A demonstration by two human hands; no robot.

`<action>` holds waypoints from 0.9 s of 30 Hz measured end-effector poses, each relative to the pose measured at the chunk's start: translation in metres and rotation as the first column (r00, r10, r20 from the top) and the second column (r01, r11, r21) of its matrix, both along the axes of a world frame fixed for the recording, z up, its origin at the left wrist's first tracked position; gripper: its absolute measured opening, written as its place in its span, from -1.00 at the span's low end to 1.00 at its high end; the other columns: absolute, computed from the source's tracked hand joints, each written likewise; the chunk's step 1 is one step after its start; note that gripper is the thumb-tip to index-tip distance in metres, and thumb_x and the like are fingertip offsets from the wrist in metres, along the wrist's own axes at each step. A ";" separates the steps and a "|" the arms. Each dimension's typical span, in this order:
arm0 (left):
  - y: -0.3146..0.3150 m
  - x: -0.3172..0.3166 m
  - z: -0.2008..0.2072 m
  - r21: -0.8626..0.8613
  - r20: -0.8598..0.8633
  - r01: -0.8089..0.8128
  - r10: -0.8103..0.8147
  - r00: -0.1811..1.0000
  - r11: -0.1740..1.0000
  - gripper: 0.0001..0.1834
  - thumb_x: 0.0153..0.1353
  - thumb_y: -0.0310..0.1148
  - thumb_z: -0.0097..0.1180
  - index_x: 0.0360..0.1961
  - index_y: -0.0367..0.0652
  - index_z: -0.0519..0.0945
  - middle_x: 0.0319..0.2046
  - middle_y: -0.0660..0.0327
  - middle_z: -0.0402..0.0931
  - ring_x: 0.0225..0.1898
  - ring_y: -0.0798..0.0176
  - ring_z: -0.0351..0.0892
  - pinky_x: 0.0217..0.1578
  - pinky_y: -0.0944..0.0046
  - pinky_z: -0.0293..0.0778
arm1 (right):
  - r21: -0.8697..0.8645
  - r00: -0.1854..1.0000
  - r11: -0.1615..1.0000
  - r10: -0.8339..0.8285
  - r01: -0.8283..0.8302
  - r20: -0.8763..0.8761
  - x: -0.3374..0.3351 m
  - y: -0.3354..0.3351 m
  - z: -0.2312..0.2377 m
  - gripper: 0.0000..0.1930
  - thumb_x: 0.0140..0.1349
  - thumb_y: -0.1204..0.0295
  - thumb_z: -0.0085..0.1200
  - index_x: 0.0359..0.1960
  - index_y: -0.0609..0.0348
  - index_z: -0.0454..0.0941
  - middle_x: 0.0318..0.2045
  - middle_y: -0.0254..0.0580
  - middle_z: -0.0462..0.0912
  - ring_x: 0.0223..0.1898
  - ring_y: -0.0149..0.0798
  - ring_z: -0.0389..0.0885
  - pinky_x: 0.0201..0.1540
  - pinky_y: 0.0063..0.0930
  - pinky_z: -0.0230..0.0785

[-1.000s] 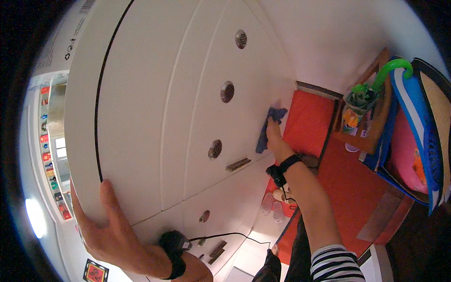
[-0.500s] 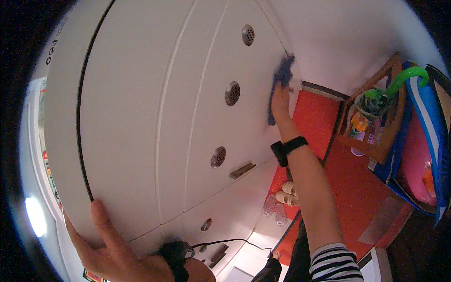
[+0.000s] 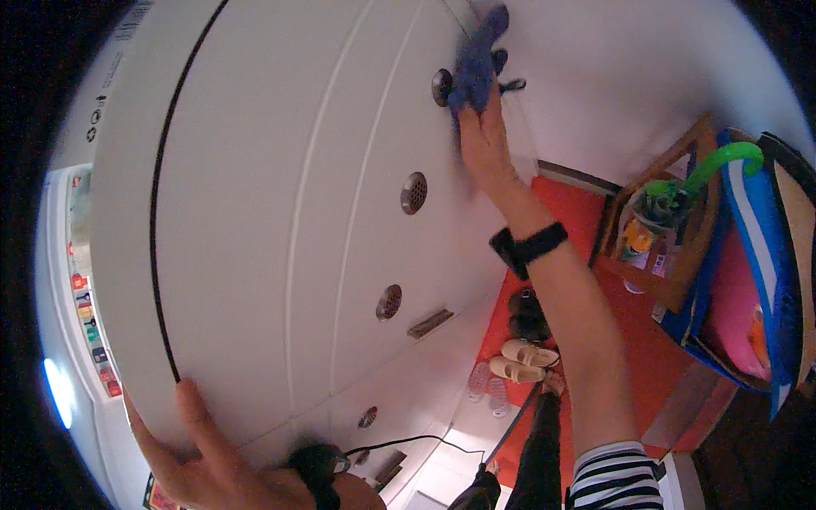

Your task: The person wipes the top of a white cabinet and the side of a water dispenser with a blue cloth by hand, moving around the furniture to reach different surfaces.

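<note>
A white cabinet (image 3: 238, 212) with round metal vents fills the left and middle of the view. My right hand (image 3: 486, 151) is closed on a dark blue cloth (image 3: 476, 75), which lies against the cabinet front beside the topmost vent (image 3: 442, 87). The cloth is bunched and slightly blurred, hiding my fingertips. At the lower left, my left hand (image 3: 208, 467) rests on the cabinet's edge, thumb stretched along the front and apart from the fingers. A black strap with a small box (image 3: 319, 463) sits on my left wrist; another black band circles my right.
A small metal handle (image 3: 431, 323) is fixed on the cabinet. Beige shoes (image 3: 518, 363) and pale slippers (image 3: 489, 387) lie below, by the red floor (image 3: 565, 212). At right stand a wooden rack (image 3: 671, 280) with a green curved handle (image 3: 722, 161) and a blue bag (image 3: 752, 238).
My right hand and the blue cloth have moved up along the cabinet front, to beside the topmost vent. My left hand keeps its place on the edge. The view has shifted slightly.
</note>
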State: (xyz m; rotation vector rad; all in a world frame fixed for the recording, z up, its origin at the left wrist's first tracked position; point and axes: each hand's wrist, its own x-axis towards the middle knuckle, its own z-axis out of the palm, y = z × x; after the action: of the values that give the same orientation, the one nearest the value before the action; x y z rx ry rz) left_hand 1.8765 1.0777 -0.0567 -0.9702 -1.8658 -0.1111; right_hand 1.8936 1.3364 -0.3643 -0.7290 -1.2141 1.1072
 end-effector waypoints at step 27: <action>-0.018 0.003 0.008 -0.065 0.196 0.003 0.010 0.980 0.998 -0.55 0.09 -0.17 0.01 -0.03 -0.19 0.50 -0.34 0.02 0.49 -0.43 0.17 0.50 -0.34 0.19 0.48 | -0.597 0.976 0.775 0.204 -0.206 -0.072 0.007 -0.219 -0.068 -0.43 0.21 0.48 -0.19 0.24 0.34 -0.07 0.23 0.11 0.04 0.25 0.00 0.03 0.27 -0.29 -0.14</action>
State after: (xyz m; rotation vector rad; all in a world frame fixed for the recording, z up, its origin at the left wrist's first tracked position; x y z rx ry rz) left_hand 1.8798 1.0597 -0.0487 -1.0316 -2.0628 -0.1499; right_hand 1.9011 1.1176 -0.4327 -1.0908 -0.9436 1.7183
